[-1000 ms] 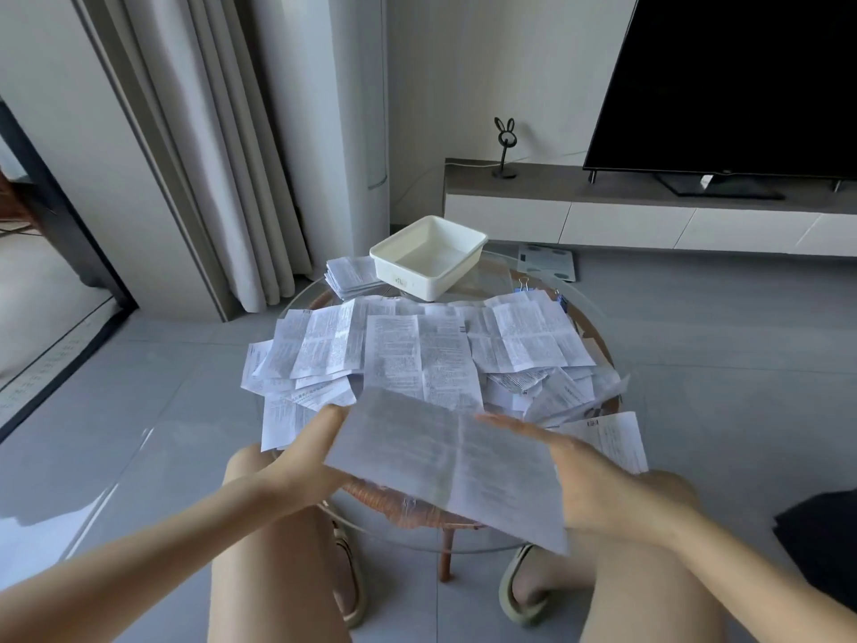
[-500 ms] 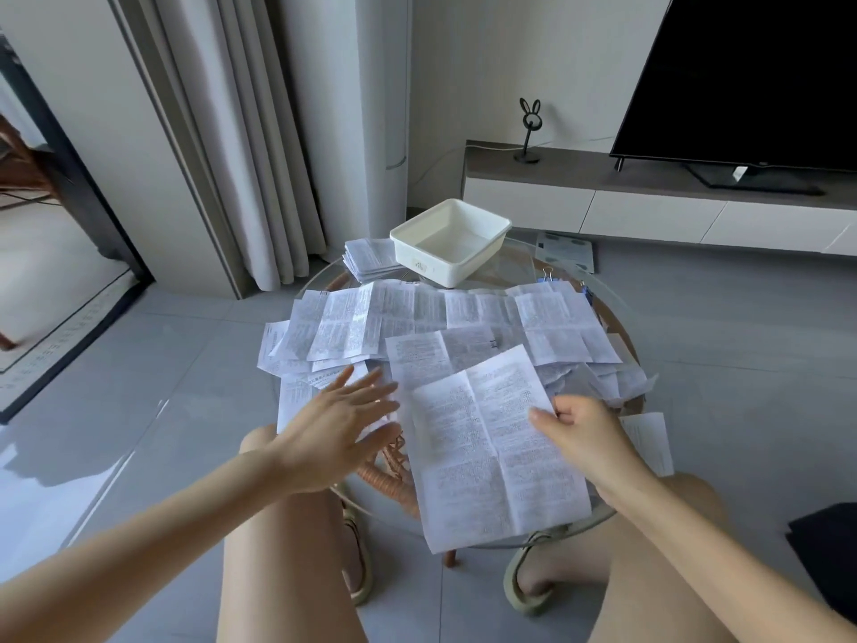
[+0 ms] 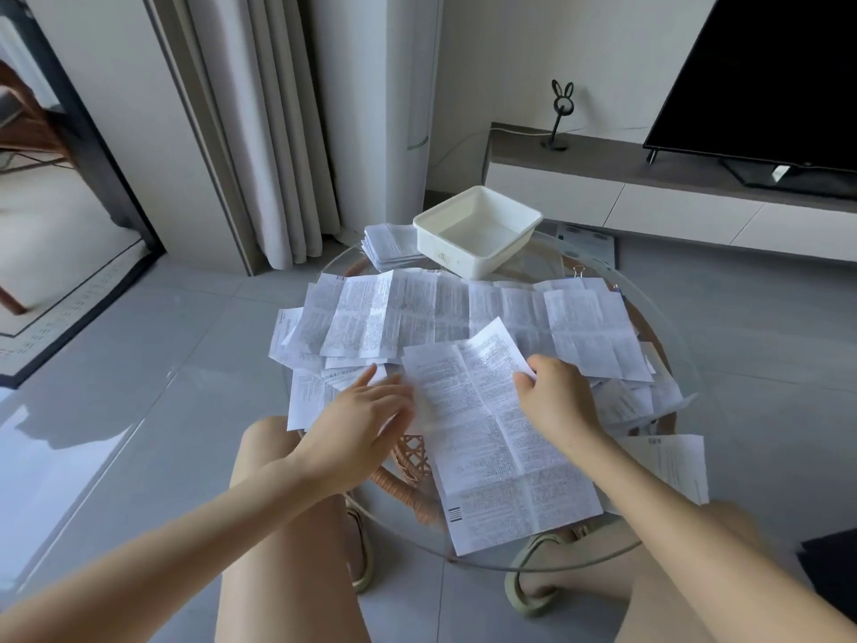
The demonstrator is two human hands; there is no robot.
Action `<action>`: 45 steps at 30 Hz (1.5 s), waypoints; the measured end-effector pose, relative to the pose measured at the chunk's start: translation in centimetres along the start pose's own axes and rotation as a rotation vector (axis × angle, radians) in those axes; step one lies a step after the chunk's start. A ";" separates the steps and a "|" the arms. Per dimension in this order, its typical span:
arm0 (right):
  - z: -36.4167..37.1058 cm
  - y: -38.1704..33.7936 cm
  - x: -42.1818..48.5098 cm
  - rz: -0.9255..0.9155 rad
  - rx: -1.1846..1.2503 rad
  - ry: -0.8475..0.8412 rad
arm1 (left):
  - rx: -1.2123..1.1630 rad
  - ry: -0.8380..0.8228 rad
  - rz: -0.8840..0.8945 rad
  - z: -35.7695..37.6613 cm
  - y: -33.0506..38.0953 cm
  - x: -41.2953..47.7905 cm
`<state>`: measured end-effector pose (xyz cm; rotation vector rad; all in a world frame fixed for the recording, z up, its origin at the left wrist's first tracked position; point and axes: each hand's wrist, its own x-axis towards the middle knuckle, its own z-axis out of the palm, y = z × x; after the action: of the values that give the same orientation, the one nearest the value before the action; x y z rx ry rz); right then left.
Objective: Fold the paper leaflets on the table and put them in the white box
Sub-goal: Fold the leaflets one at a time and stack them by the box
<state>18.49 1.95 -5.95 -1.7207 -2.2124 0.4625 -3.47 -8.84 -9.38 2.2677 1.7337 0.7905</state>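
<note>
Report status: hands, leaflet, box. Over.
Right hand pinches leaflet edge; left hand open at its other edge. Leaflet unfolded, on table. White box empty, far side.

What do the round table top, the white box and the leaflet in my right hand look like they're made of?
Table top: clear glass, glossy; the woven base and the floor show through it.
White box: probably plastic, smooth with a slight sheen and a rounded moulded rim.
Leaflet: thin matte printed paper, creased along fold lines, pinched by the right hand.

Dense small print covers the leaflets (image 3: 487, 438); too fine to read. White box (image 3: 491, 264) bears a small label (image 3: 443, 257) on its near wall, illegible.
</note>
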 end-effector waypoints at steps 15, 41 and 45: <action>1.7 -0.7 -0.1 0.023 -0.173 0.067 | 0.320 -0.315 -0.182 5.5 6.9 3.3; 1.7 -0.6 -0.2 -0.003 -0.161 0.073 | 0.304 -0.222 -0.138 6.5 6.1 1.8; 1.8 -0.5 -0.1 -0.007 -0.188 0.066 | 0.301 -0.260 -0.116 6.2 6.5 1.9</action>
<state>17.33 1.59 -7.33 -1.7914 -2.2768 0.1975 5.51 -7.94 -11.08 2.2955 1.9403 0.2095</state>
